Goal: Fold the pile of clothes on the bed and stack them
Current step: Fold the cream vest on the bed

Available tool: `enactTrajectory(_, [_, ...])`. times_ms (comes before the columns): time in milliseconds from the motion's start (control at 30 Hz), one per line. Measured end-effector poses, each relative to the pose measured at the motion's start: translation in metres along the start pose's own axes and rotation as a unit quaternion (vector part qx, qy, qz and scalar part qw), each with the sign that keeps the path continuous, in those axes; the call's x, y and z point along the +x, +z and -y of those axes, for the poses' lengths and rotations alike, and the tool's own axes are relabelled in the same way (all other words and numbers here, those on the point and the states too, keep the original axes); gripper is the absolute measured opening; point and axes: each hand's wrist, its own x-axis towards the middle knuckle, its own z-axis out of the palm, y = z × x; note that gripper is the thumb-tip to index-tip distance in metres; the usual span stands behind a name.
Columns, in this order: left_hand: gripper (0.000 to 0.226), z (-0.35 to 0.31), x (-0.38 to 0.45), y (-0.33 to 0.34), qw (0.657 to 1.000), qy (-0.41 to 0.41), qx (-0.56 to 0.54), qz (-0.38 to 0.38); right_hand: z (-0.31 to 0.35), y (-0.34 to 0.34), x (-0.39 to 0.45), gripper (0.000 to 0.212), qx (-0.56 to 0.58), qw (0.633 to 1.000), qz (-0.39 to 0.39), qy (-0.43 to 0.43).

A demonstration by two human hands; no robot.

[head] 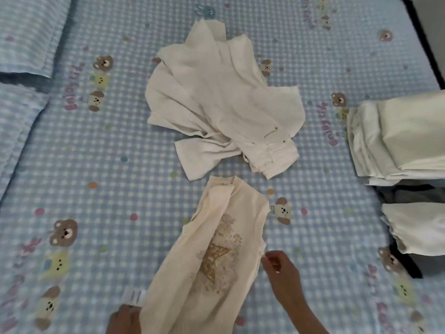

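Observation:
A cream knit vest [216,256] with a gold-brown print lies flat near me on the bed, neck pointing away. My right hand [280,268] pinches its right edge at the armhole. My left hand [125,319] grips its lower left edge, by a white care label [133,296]. Beyond the vest sits a rumpled pile of white clothes [224,102]. A stack of folded white clothes [397,138] stands at the right edge.
The bed sheet [96,165] is blue checked with bear prints. Pillows [24,44] lie at the far left. A second folded white piece [419,227] rests on dark fabric [409,194] at the right, below the stack.

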Motion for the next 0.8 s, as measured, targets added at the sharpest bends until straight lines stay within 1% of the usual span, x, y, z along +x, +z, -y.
enactTrajectory(33, [0.042,0.000,0.007,-0.003,0.999,0.021,0.028,-0.015,0.002,-0.002,0.017,0.009,-0.034,0.999,-0.019,0.001])
enactTrajectory(67, [0.044,-0.007,0.011,-0.002,0.996,0.065,0.020,-0.062,0.001,-0.002,0.032,0.015,-0.052,0.998,-0.031,0.010])
enactTrajectory(100, [0.046,-0.017,0.014,0.000,0.991,0.098,0.002,-0.089,-0.001,0.002,0.042,0.022,-0.065,0.997,-0.032,0.020])
enactTrajectory(133, [0.048,-0.035,0.019,0.005,0.987,0.130,-0.012,-0.094,-0.004,0.011,0.050,0.028,-0.065,0.997,-0.026,0.034])
enactTrajectory(167, [0.055,-0.060,0.023,0.009,0.981,0.174,-0.013,-0.080,-0.005,0.019,0.055,0.032,-0.059,0.997,-0.022,0.045])
enactTrajectory(233, [0.069,-0.096,0.043,0.024,0.965,0.255,0.017,-0.061,-0.009,0.037,0.062,0.029,-0.055,0.998,-0.008,0.037])
enactTrajectory(267, [0.072,-0.111,0.055,0.032,0.963,0.265,0.027,-0.041,-0.010,0.043,0.064,0.024,-0.049,0.998,-0.002,0.034])
enactTrajectory(300, [0.066,-0.121,0.066,0.039,0.966,0.255,0.024,-0.018,-0.012,0.046,0.067,0.018,-0.046,0.998,-0.002,0.032])
enactTrajectory(367, [0.040,-0.130,0.085,0.040,0.975,0.224,-0.012,-0.014,-0.014,0.038,0.073,0.009,-0.045,0.997,-0.047,0.033])
enactTrajectory(433, [0.016,-0.124,0.101,0.024,0.979,0.176,-0.078,-0.071,-0.016,0.019,0.077,0.008,-0.034,0.992,-0.113,0.037])
enactTrajectory(467, [0.008,-0.117,0.111,0.011,0.978,0.147,-0.108,-0.102,-0.019,0.009,0.081,0.011,-0.017,0.989,-0.144,0.040])
enactTrajectory(500, [0.008,-0.110,0.119,-0.004,0.977,0.116,-0.131,-0.124,-0.022,-0.001,0.085,0.014,0.013,0.985,-0.163,0.044])
enactTrajectory(533, [0.012,-0.102,0.127,-0.018,0.977,0.085,-0.159,-0.118,-0.024,-0.007,0.089,0.019,0.056,0.983,-0.165,0.057])
enactTrajectory(567, [0.015,-0.095,0.130,-0.028,0.978,0.065,-0.179,-0.084,-0.026,-0.011,0.091,0.025,0.101,0.981,-0.149,0.073])
enactTrajectory(600, [0.018,-0.088,0.129,-0.033,0.980,0.069,-0.184,-0.035,-0.028,-0.013,0.089,0.034,0.133,0.980,-0.115,0.090])
enactTrajectory(667, [0.028,-0.068,0.119,-0.030,0.982,0.089,-0.152,0.066,-0.037,-0.005,0.076,0.047,0.160,0.979,-0.029,0.123])
enactTrajectory(700, [0.028,-0.053,0.110,-0.023,0.982,0.080,-0.135,0.105,-0.045,0.005,0.063,0.047,0.157,0.977,-0.006,0.141])
enactTrajectory(733, [0.024,-0.036,0.100,-0.014,0.981,0.065,-0.115,0.141,-0.055,0.015,0.047,0.044,0.145,0.977,0.004,0.155])
enactTrajectory(767, [0.029,-0.019,0.088,-0.004,0.980,0.051,-0.097,0.168,-0.066,0.028,0.030,0.041,0.134,0.977,0.014,0.163])
enactTrajectory(800, [0.038,-0.005,0.076,0.005,0.977,0.037,-0.094,0.185,-0.077,0.039,0.012,0.042,0.125,0.977,0.033,0.170])
